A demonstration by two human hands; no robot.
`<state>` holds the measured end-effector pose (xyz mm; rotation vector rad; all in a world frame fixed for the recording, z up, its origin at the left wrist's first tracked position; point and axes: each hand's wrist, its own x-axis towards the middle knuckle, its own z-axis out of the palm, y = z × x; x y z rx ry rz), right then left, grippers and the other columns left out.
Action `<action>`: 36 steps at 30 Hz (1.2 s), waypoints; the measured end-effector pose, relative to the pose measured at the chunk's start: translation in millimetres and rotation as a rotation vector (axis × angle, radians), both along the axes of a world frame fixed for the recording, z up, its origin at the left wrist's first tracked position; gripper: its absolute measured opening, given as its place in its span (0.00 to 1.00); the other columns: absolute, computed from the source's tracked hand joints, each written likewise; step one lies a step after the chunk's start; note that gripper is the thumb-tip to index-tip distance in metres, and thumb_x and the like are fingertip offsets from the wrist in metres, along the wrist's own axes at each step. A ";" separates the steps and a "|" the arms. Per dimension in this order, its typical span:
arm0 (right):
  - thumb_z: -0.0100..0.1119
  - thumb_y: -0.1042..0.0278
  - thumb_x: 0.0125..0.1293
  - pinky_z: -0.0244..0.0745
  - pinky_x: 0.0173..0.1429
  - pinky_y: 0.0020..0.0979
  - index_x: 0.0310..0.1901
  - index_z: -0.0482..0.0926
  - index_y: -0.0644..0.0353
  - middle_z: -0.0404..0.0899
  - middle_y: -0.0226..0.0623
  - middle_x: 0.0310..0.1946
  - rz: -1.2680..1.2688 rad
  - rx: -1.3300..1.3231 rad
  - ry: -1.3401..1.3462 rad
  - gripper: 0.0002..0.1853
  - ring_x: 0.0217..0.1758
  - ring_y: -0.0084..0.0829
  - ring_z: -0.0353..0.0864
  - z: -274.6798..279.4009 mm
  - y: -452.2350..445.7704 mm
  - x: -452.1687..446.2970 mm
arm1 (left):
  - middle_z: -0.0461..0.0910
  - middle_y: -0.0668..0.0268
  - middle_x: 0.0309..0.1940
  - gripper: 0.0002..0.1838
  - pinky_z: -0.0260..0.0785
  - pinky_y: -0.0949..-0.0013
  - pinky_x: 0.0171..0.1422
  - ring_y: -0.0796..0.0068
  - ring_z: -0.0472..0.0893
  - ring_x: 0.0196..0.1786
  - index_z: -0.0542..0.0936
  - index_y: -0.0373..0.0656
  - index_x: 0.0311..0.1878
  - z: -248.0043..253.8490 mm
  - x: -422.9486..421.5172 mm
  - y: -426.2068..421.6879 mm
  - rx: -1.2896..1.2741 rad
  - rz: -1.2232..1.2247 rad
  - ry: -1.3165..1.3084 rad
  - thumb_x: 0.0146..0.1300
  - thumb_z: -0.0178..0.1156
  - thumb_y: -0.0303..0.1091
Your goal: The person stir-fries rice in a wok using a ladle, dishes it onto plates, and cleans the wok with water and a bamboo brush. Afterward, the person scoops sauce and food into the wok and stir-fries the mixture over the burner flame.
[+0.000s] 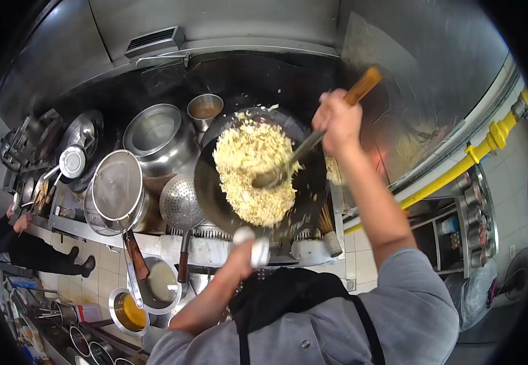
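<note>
My right hand (338, 120) is wrapped round the handle of a long ladle (307, 146) with a wooden end. The ladle's bowl sits in a heap of yellow and white fried rice (255, 155), slightly blurred. Under the rice is a large dark wok (208, 193) on the range. My left hand (238, 260) is closed on a folded white cloth (259, 252) at the wok's near edge. Whatever part of the wok lies beneath the cloth is hidden.
Left of the wok are a perforated skimmer (180, 201), a mesh strainer (117, 185) and a large metal pot (154, 131). A bowl of yellow liquid (131, 312) stands lower left. Another person (30, 243) works at far left. A yellow pipe (440, 177) runs along the right.
</note>
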<state>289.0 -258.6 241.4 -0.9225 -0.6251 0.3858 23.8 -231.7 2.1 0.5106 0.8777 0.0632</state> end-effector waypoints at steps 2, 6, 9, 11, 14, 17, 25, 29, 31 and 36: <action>0.53 0.79 0.57 0.57 0.17 0.27 0.19 0.62 0.55 0.60 0.27 0.12 -0.207 -0.091 0.029 0.14 0.10 0.23 0.58 -54.1 15.1 -22.9 | 0.81 0.63 0.30 0.09 0.73 0.62 0.27 0.67 0.80 0.27 0.76 0.43 0.41 -19.5 54.1 25.5 -0.024 0.073 -0.205 0.67 0.50 0.36; 0.55 0.79 0.56 0.57 0.18 0.27 0.19 0.62 0.56 0.59 0.27 0.12 -0.086 0.039 0.111 0.13 0.11 0.23 0.59 -44.1 30.6 15.7 | 0.81 0.61 0.33 0.11 0.75 0.63 0.32 0.66 0.82 0.31 0.75 0.38 0.45 -87.5 18.2 -5.9 0.101 0.056 -0.087 0.63 0.52 0.33; 0.54 0.79 0.56 0.56 0.17 0.27 0.18 0.60 0.55 0.58 0.26 0.11 0.009 0.066 0.018 0.16 0.10 0.22 0.57 9.0 4.2 11.9 | 0.81 0.60 0.35 0.11 0.78 0.60 0.36 0.65 0.83 0.33 0.74 0.42 0.47 -16.4 -25.8 -14.3 0.162 0.027 -0.095 0.67 0.49 0.36; 0.54 0.78 0.57 0.55 0.16 0.27 0.18 0.60 0.55 0.58 0.26 0.11 -0.117 -0.025 0.026 0.15 0.10 0.23 0.57 -16.1 2.3 -17.4 | 0.81 0.62 0.35 0.13 0.78 0.59 0.34 0.65 0.83 0.33 0.75 0.44 0.48 2.0 5.0 8.0 -0.046 0.022 -0.026 0.70 0.46 0.40; 0.54 0.77 0.56 0.59 0.17 0.28 0.19 0.61 0.55 0.59 0.29 0.11 -0.181 -0.011 0.090 0.14 0.09 0.24 0.59 -78.4 30.1 -2.2 | 0.80 0.64 0.27 0.13 0.72 0.64 0.28 0.68 0.80 0.27 0.77 0.42 0.37 -51.1 70.5 36.9 0.107 0.065 -0.211 0.66 0.51 0.41; 0.55 0.77 0.54 0.61 0.17 0.30 0.19 0.62 0.56 0.61 0.31 0.11 -0.198 0.108 0.030 0.13 0.10 0.26 0.61 -43.7 48.0 29.3 | 0.80 0.62 0.34 0.12 0.72 0.67 0.32 0.72 0.80 0.32 0.77 0.39 0.43 -38.3 30.6 -2.0 0.372 0.032 0.158 0.64 0.54 0.37; 0.53 0.72 0.60 0.57 0.18 0.31 0.19 0.60 0.53 0.57 0.27 0.11 -0.106 0.227 -0.184 0.15 0.11 0.23 0.57 90.1 22.7 26.3 | 0.80 0.63 0.32 0.11 0.76 0.59 0.30 0.66 0.81 0.30 0.74 0.44 0.45 -63.1 86.2 63.0 0.033 0.038 -0.182 0.67 0.49 0.39; 0.53 0.73 0.61 0.57 0.14 0.29 0.20 0.62 0.54 0.60 0.27 0.11 -0.144 0.113 -0.126 0.14 0.08 0.24 0.58 -71.4 80.0 34.9 | 0.79 0.60 0.40 0.14 0.77 0.49 0.43 0.63 0.81 0.40 0.70 0.45 0.49 -56.9 102.0 62.9 0.037 0.068 -0.145 0.66 0.50 0.42; 0.56 0.73 0.60 0.56 0.13 0.28 0.21 0.64 0.55 0.61 0.27 0.11 -0.127 -0.146 -0.111 0.13 0.08 0.23 0.60 -81.2 105.8 47.1 | 0.79 0.60 0.43 0.17 0.75 0.44 0.47 0.61 0.80 0.44 0.69 0.46 0.53 -21.6 80.2 72.7 -0.159 0.061 -0.333 0.66 0.51 0.43; 0.57 0.74 0.59 0.57 0.12 0.28 0.19 0.64 0.55 0.59 0.24 0.09 -0.262 -0.058 -0.138 0.15 0.08 0.21 0.59 -48.6 93.5 30.5 | 0.78 0.59 0.48 0.20 0.75 0.43 0.54 0.58 0.79 0.50 0.70 0.46 0.55 -67.6 88.5 70.0 -0.183 0.083 -0.354 0.66 0.55 0.47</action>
